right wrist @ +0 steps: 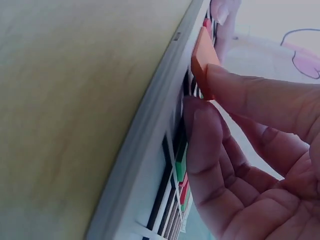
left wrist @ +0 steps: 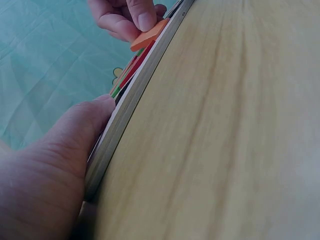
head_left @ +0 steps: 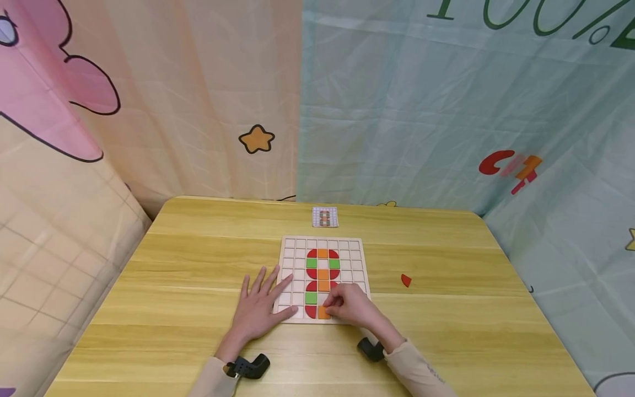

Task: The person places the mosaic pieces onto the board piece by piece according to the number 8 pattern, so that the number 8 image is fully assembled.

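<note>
A square grid board [head_left: 292, 251] lies on the table, with red, orange and green tiles set in a figure down its middle columns. My right hand [head_left: 349, 304] pinches an orange square tile [head_left: 323, 312] between thumb and fingers over the bottom row. In the right wrist view that orange tile [right wrist: 202, 60] stands tilted, one side raised off the board. Fingers spread, my left hand [head_left: 259, 311] rests on the board's left side, its thumb [left wrist: 100, 110] near the front edge. A red quarter-round tile [head_left: 310, 312] sits left of the orange one.
A loose red quarter-round piece [head_left: 406, 280] lies on the wooden table [head_left: 446, 331] right of the board. Behind the board is a small pattern card [head_left: 324, 217] printed with a similar figure. Printed curtains [head_left: 397, 110] hang around the table.
</note>
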{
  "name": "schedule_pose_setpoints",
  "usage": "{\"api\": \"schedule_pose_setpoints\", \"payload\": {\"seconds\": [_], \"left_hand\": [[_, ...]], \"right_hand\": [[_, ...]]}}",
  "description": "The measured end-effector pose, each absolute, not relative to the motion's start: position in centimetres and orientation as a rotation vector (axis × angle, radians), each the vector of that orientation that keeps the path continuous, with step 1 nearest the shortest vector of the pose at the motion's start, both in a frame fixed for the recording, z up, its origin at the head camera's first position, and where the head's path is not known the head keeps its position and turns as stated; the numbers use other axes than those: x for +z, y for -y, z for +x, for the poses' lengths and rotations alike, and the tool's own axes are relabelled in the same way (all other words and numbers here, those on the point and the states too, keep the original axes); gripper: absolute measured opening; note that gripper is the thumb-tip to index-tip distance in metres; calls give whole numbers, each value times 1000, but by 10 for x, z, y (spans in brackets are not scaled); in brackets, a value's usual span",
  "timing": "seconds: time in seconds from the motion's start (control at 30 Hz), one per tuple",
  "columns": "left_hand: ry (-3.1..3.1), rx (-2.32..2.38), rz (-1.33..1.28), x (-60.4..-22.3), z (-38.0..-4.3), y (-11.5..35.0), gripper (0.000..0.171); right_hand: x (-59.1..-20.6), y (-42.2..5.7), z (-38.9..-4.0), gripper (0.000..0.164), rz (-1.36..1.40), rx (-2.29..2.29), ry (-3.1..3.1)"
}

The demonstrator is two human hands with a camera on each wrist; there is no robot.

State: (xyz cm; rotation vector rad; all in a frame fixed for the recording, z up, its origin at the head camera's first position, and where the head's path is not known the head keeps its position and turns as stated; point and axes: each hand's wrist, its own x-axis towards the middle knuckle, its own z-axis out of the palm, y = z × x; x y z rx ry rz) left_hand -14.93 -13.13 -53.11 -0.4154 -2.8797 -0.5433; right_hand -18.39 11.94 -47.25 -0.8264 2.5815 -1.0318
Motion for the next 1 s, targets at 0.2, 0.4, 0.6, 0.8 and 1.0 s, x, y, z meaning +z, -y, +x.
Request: {"api": "schedule_pose_setpoints", "payload": {"seconds": [0.2,0.4,0.6,0.8,1.0], "left_hand": [[2872,-549,-420,-530,-149,132,75],[2869,-545,-415,-531,-149,133,74],[2861,-539,-420,-534,-149,132,73],[2871,-524,-425,-533,-150,132,75],[2869,-541,-427,-531,-149,132,75]], "right_hand": [[-476,-117,-179,9,-858,-1003,-2640],[-477,-118,-172,10,-930,-997,-2657],[-478,-129,-171,6,-896,-1020,-2645],[-474,-163,-179,4,-619,-1095,-2762],[-466,-209,-195,5,-330,-1046,-2949]]}}
